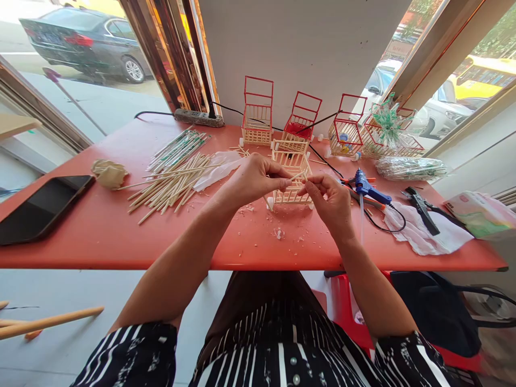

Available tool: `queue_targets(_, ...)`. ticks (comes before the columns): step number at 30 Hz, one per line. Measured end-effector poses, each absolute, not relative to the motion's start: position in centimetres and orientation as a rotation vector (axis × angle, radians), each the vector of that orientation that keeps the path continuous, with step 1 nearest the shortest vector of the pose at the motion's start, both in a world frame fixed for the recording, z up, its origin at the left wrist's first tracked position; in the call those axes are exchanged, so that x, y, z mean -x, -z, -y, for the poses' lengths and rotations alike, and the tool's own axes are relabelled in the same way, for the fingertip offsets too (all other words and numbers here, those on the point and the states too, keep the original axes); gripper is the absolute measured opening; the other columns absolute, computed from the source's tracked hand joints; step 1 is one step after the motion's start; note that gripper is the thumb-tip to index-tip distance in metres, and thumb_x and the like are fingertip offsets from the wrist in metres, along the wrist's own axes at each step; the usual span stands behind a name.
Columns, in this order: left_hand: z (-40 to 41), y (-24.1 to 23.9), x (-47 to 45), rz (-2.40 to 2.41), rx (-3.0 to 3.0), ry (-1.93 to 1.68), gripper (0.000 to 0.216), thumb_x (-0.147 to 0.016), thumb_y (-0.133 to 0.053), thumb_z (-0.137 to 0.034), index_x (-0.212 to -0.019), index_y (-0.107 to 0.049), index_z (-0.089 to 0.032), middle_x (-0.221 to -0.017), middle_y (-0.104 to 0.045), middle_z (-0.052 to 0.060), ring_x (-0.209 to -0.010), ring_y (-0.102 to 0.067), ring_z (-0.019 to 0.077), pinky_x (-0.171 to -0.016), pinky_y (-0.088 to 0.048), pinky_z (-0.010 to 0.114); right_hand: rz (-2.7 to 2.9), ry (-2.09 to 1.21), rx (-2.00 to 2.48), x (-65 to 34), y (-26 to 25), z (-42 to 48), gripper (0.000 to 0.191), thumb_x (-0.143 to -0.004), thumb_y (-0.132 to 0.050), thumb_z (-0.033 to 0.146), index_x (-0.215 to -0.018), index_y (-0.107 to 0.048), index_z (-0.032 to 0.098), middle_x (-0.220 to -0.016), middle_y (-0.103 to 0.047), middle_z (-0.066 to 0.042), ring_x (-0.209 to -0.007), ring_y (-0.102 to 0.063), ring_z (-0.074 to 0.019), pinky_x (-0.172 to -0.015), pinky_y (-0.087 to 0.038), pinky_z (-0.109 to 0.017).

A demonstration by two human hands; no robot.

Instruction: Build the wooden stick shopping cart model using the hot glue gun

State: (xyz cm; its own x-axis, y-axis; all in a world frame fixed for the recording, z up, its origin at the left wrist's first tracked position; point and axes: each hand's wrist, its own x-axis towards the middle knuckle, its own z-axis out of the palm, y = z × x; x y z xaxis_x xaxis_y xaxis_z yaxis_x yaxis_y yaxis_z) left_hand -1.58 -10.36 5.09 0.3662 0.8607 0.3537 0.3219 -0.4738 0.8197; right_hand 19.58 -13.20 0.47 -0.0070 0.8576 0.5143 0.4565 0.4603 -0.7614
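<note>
My left hand (260, 180) pinches a short, thin wooden stick (297, 176) between thumb and fingers. At the stick's right end, the fingertips of my right hand (328, 201) are closed on it too; their exact grip is partly hidden. Just beneath both hands stands a small cart frame (290, 156) built from pale wooden sticks, with white wheels (270, 203) at its lower corners. My hands cover the middle of this frame. Small white crumbs (279, 233) lie scattered on the red tabletop in front of it.
Loose wooden sticks (177, 188) and wrapped sticks (177, 150) lie left, near a phone (44, 209). Small carts with red handles (258, 115) line the back. A blue glue gun (365, 185), its cord, black-handled tool (421, 209) and tissue (447, 236) lie right.
</note>
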Motion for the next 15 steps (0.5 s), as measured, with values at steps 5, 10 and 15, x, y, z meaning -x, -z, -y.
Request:
queue_targets(5,10.17,-4.88,1.56,-0.996,-1.982,-1.065,0.010,-0.080,-0.079,-0.015,-0.081,-0.088,-0.017,-0.060,-0.074,0.001,-0.059,-0.065,0.0120,-0.055,-0.046,0.020,1.645,-0.479,1.146,-19.63,-0.43,13.16,0.016,-0.099,-0.070,0.036,-0.092,-0.072,0.022,-0.077,-0.080,-0.001,-0.074,-0.075,-0.0169,-0.067,-0.044,-0.029)
queue_targets(10,10.46,-5.21,1.62,-1.018,-2.009,-1.060,0.010,-0.080,-0.079,-0.016,-0.080,-0.089,-0.018,-0.061,-0.075,0.001,-0.061,-0.067,0.0131,-0.054,-0.046,0.020,1.643,-0.499,1.137,-19.63,-0.44,13.15,0.017,-0.099,-0.069,0.037,-0.092,-0.072,0.021,-0.077,-0.080,-0.001,-0.075,-0.076,-0.0169,-0.070,-0.046,-0.029)
queue_targets(15,10.35,-5.16,1.78,-1.020,-2.004,-1.070,0.010,-0.082,-0.080,-0.021,-0.084,-0.089,-0.019,-0.068,-0.079,0.003,-0.065,-0.070,0.0145,-0.058,-0.049,0.021,1.639,-0.489,1.158,-19.57,-0.48,13.22,0.021,-0.100,-0.069,0.041,-0.097,-0.075,0.021,-0.079,-0.081,-0.002,-0.075,-0.075,-0.0171,-0.069,-0.046,-0.029)
